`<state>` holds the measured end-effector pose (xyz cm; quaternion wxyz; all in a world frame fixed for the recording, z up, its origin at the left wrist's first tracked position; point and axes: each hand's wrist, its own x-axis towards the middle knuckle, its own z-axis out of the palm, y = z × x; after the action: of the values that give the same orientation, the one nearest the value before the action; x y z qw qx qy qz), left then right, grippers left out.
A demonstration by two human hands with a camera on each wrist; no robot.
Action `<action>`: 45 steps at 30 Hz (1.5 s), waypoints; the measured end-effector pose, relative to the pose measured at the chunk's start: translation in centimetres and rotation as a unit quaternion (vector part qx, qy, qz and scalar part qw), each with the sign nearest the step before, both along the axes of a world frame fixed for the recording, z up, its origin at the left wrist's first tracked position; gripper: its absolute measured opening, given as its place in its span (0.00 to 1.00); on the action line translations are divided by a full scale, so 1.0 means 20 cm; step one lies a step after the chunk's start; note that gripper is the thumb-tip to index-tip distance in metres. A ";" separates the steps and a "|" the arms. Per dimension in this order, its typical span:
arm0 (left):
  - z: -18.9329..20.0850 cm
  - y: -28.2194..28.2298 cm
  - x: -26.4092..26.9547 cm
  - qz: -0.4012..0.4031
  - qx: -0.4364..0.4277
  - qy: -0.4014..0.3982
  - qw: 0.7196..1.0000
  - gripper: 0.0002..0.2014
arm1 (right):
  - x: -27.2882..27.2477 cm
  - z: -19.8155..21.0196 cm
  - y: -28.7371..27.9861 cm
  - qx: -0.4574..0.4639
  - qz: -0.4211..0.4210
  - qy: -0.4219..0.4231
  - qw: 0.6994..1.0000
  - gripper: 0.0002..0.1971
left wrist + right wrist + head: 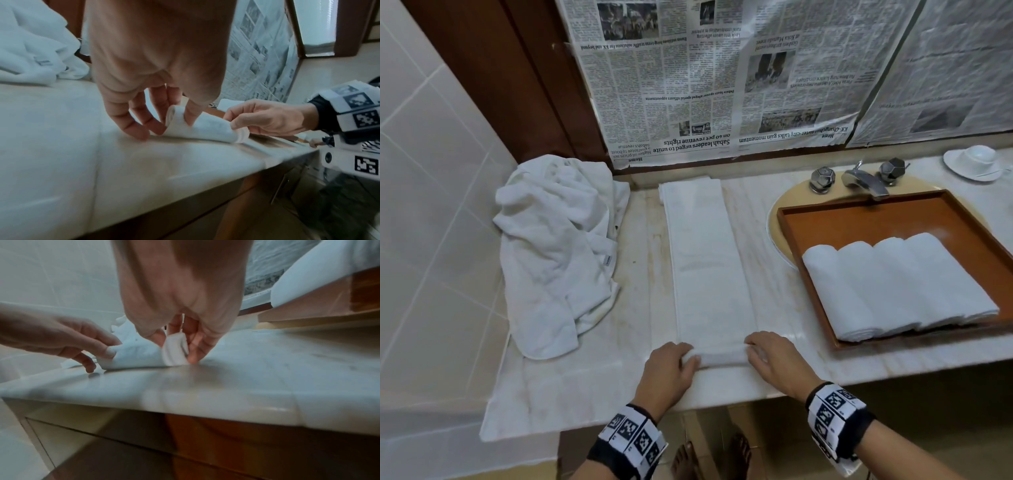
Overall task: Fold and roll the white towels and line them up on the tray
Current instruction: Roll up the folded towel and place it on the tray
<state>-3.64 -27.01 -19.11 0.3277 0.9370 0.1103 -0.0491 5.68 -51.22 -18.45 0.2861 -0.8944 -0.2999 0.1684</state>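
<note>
Where the marble counter (808, 363) ends at its near edge, the person's two hands sit at either end of a small roll just started in the folded towel (709, 260). The left hand (669, 370) has its fingers curled at the roll's left end, thumb tucked against the open spiral and fingertips down on the stone, while the right hand (774, 356) pinches the right end the same way, thumb and fingers bent round the cloth. Both wrists wear black bands with square printed markers. Beyond the roll, the rest of that towel lies flat as a long narrow strip running straight away across the counter toward the back wall. To its left is a crumpled heap of loose white towels (558, 246), pushed against the tiled side wall. To its right an orange-brown wooden tray (859, 222) rests over the sink basin, and four rolled towels (897, 287) lie side by side in its nearer half, touching one another. Farther back stand the chrome tap (864, 181) with its two faceted knobs, a white cup and saucer (974, 162) at the far right corner, and sheets of newspaper (722, 78) hung upside down over the wall behind.
</note>
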 end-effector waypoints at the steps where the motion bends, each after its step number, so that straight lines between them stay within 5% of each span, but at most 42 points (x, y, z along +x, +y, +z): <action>1: 0.01 0.00 0.01 0.019 0.004 0.012 1.000 0.15 | 0.01 -0.01 0.00 0.012 -0.006 -0.007 1.000 0.11; 8: 0.04 0.02 0.10 0.124 -0.054 0.082 0.987 0.28 | 0.02 -0.03 0.02 -0.029 0.031 -0.098 0.994 0.07; 11: 0.03 -0.02 0.11 0.166 -0.046 0.059 0.983 0.22 | 0.04 -0.04 0.04 -0.050 0.064 -0.165 0.983 0.12; 13: 0.01 -0.05 0.09 0.174 -0.043 -0.002 0.984 0.15 | 0.05 -0.01 0.04 -0.073 0.096 -0.174 0.977 0.03; 18: -0.03 -0.14 0.02 0.062 0.077 -0.112 0.989 0.02 | 0.02 0.03 0.06 -0.163 0.155 -0.156 0.962 0.13; 23: -0.05 -0.13 -0.05 -0.032 0.132 -0.110 0.985 0.17 | 0.09 0.04 0.08 -0.096 0.112 -0.062 0.987 0.13; 27: -0.05 -0.07 0.00 -0.018 0.102 -0.086 0.991 0.18 | 0.16 0.07 0.10 -0.082 0.068 0.014 0.994 0.15; 31: 0.02 0.00 0.10 0.025 -0.015 -0.041 0.999 0.16 | 0.21 0.05 0.10 -0.023 -0.018 0.062 0.998 0.11; 40: 0.03 -0.01 0.22 0.136 -0.032 0.017 0.990 0.17 | 0.19 0.02 0.15 -0.080 -0.027 -0.062 0.995 0.15; 45: 0.02 -0.06 0.18 0.159 -0.030 -0.019 0.987 0.10 | 0.18 0.06 0.15 -0.173 0.087 -0.120 0.974 0.20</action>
<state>-0.11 -28.28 -18.61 0.3616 0.8978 0.2506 0.0180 9.26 -48.23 -17.31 0.0729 -0.9145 -0.3749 0.1334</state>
